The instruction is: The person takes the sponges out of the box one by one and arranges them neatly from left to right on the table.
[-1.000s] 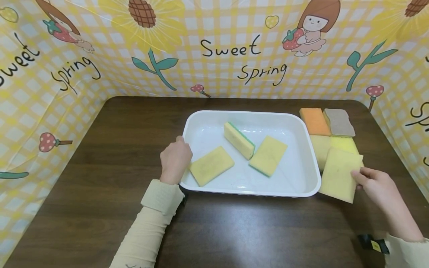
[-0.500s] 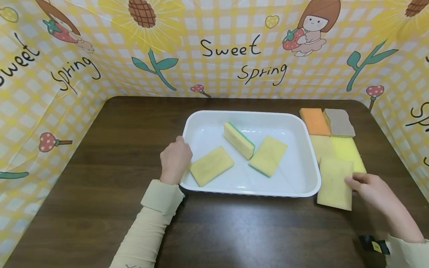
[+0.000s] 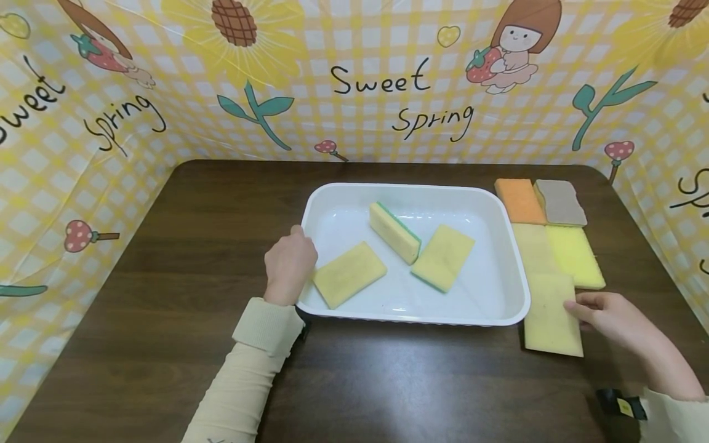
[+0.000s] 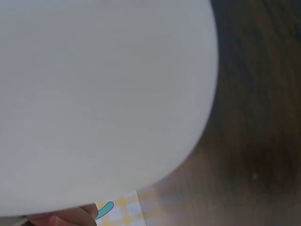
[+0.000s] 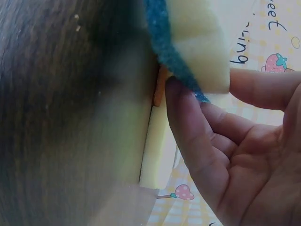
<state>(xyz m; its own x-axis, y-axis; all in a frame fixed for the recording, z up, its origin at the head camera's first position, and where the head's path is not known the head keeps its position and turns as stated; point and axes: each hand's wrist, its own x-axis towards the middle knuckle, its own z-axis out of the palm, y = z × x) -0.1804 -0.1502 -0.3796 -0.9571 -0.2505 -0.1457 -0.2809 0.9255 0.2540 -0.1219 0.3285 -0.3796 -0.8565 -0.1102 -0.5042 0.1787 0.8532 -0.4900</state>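
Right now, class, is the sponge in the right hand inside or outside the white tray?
Outside: in the head view, the sponge, pinched by the right hand, is right of the white tray.

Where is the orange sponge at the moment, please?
In the head view, the orange sponge lies on the table, beside the far right corner of the white tray, with the grey-topped sponge immediately to its right.
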